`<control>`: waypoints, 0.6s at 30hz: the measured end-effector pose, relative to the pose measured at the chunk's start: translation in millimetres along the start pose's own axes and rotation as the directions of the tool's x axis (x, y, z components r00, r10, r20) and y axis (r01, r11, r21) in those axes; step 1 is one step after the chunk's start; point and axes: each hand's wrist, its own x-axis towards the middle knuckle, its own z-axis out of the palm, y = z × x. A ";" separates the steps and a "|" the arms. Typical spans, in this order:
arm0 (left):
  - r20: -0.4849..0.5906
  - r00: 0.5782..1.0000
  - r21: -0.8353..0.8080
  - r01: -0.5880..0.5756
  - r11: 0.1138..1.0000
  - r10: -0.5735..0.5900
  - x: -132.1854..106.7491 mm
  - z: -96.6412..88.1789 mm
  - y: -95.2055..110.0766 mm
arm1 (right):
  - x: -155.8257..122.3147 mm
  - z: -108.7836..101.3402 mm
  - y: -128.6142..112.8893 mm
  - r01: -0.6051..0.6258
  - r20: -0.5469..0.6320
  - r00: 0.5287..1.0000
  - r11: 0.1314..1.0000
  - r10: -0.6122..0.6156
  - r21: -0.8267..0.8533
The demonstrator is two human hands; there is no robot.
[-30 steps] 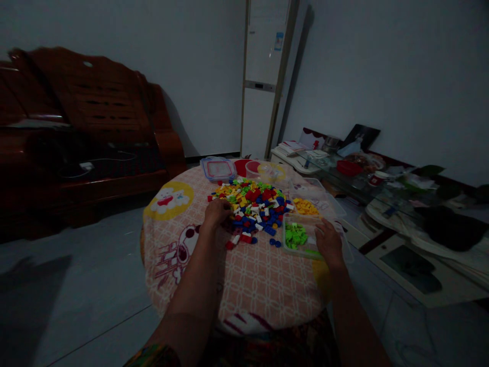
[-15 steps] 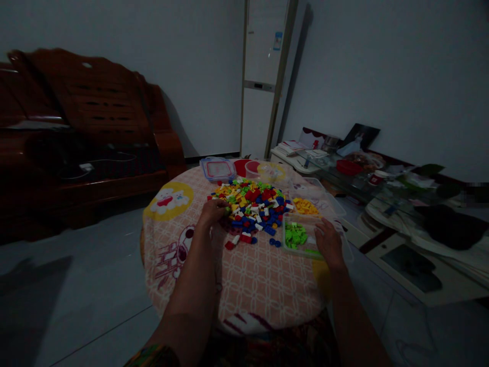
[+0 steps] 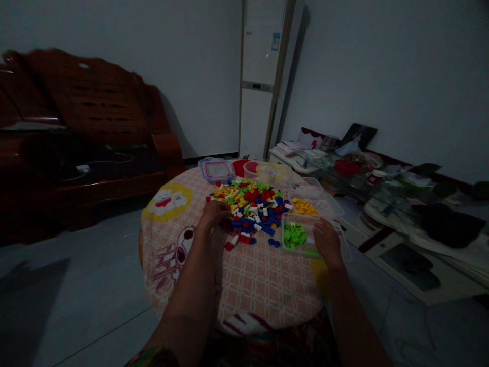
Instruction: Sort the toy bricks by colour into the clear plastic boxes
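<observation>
While the left hand [image 3: 214, 214] is being held at the left edge of the pile [image 3: 255, 201], its fingers are being seen curled toward the bricks; whether one is being grasped cannot be told, the fingertips being too dim and small. The right hand [image 3: 328, 242] is being held at the right end of the near tray [image 3: 311, 233], with its fingers being pointed inward over the rim; whether the tray or any brick is being gripped cannot be established.

The pile, in which red, white, blue, yellow and green are being mixed, is being borne by the middle of the cloth-covered surface [image 3: 267, 285]. Green bricks [image 3: 294, 234] are being contained in the left part of the near tray, just right of the pile. Yellow bricks [image 3: 304, 206] are being held in the far tray [image 3: 307, 187], directly behind. Two round blue pieces [image 3: 274, 243] are being noted between the pile and the near tray, apart from both. Behind the pile, a blue-rimmed box [image 3: 216, 169] and a clear tub [image 3: 251, 169] are being supported near the far edge.
</observation>
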 end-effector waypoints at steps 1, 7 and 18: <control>0.002 1.000 0.014 -0.009 1.000 0.009 0.2 0.0 0.1 | 0.0 0.4 0.4 -0.001 -0.002 1.000 1.000 0.001 0.005; 0.057 0.997 0.106 -0.053 0.993 0.048 -0.2 1.4 3.8 | -0.7 1.6 1.8 0.014 -0.016 1.000 1.000 -0.014 0.002; -0.071 0.995 -0.058 -0.079 0.995 0.075 -2.4 5.3 24.3 | -0.1 -0.8 -0.2 0.032 -0.006 0.999 0.998 -0.032 -0.048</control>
